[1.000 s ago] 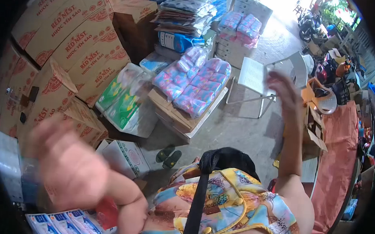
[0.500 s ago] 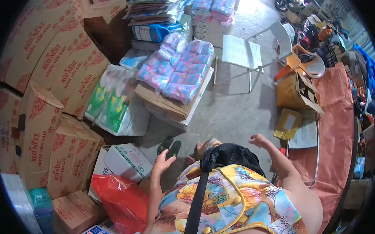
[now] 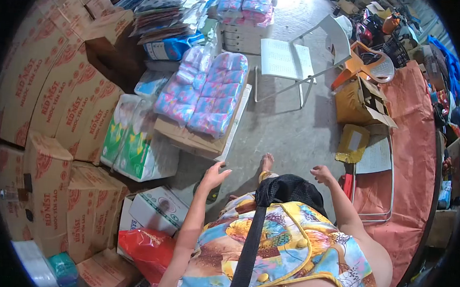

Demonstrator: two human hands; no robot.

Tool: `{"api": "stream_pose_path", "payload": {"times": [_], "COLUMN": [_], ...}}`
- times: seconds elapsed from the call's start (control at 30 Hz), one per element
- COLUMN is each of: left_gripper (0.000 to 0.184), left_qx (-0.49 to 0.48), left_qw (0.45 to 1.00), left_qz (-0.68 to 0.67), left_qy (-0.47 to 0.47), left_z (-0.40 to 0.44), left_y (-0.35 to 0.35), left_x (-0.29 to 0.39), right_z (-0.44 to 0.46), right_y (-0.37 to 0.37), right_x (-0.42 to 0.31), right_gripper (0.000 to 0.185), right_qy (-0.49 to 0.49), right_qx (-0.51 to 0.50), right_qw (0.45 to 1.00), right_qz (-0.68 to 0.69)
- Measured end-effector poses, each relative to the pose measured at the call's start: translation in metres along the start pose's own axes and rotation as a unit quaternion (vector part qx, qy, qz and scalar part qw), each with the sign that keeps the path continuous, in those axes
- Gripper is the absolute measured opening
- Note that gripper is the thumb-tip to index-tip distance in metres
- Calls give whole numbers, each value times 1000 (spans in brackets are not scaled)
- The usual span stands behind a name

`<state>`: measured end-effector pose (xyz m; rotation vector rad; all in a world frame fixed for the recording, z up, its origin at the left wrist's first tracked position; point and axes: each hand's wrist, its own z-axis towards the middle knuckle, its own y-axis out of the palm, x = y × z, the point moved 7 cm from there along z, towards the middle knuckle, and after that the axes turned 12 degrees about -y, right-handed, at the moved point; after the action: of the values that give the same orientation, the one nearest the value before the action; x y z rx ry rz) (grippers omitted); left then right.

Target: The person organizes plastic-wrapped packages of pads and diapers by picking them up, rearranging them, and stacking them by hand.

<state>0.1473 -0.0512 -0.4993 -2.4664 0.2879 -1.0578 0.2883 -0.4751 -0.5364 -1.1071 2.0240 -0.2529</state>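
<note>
Ahead of my body, my left hand (image 3: 214, 175) is held in the air with its fingers apart and nothing in it. It is nearest to the cardboard box (image 3: 181, 141) that carries pink-and-blue plastic-wrapped packs (image 3: 219, 94). A dark sandal (image 3: 213, 193) shows partly on the floor below this hand. On the other side, my right hand (image 3: 321, 174) hangs free with loosely bent fingers and no object in it. The yellow-brown taped package (image 3: 352, 143) is to its right. One bare foot (image 3: 267, 161) steps forward between the hands.
Stacked Red Nest cartons (image 3: 57, 95) line the left, beside green-and-white wrapped packs (image 3: 137, 144) and a red plastic bag (image 3: 146, 250). A white folding chair (image 3: 285, 58) stands ahead. An orange stool (image 3: 364, 67), an open carton (image 3: 357, 103) and red sheeting (image 3: 408, 166) lie right.
My body has stepped forward, and a bare foot now shows ahead. My left hand has moved forward and right, closer to the box with packs. My right hand stays free.
</note>
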Motion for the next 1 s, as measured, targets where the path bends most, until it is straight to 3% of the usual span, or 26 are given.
{"api": "stream_pose_path", "payload": {"times": [0.13, 0.23, 0.3, 0.43, 0.5, 0.57, 0.6, 0.67, 0.77, 0.83, 0.9, 1.0], "left_gripper": [56, 55, 50, 54, 59, 59, 59, 60, 62, 64, 65, 68], "left_qx": [-11, 130, 300, 482, 496, 522, 526, 427, 386, 398, 422, 380], "left_qw": [1000, 972, 942, 860, 844, 799, 796, 790, 775, 770, 795, 767], "left_qz": [-28, -186, -151, -144, -141, -77, -80, -295, -439, -446, -348, -384], "left_qy": [7, 54, 16, -88, -150, -287, -289, -326, -239, -223, -263, -344], "left_z": [50, 96, 98, 108, 121, 121, 124, 143, 164, 179, 179, 175], "left_y": [28, 19, -14, -49, -50, -51, -52, -34, -19, -11, -17, -19], "left_x": [12, 12, 28, 35, 23, 18, 17, -15, -30, -57, -67, -63], "right_z": [30, 61, 90, 184, 246, 299, 307, 317, 322, 324, 325, 321], "right_y": [-37, -81, -116, -183, -208, -218, -220, -206, -180, -158, -130, -93], "right_x": [15, 14, 14, -19, -44, -83, -119, -188, -277, -319, -352, -393], "right_gripper": [39, 37, 37, 29, 30, 34, 35, 35, 35, 35, 36, 37], "right_qy": [18, 29, 51, -9, -139, -152, -181, -256, -318, -356, -402, -481], "right_qx": [9, 28, 30, 35, 67, 37, 28, 32, -4, -22, -74, -128], "right_qw": [1000, 999, 998, 993, 972, 962, 950, 932, 922, 910, 888, 834], "right_qz": [7, 0, 2, -108, -178, -225, -251, -256, -222, -211, -211, -239]}}
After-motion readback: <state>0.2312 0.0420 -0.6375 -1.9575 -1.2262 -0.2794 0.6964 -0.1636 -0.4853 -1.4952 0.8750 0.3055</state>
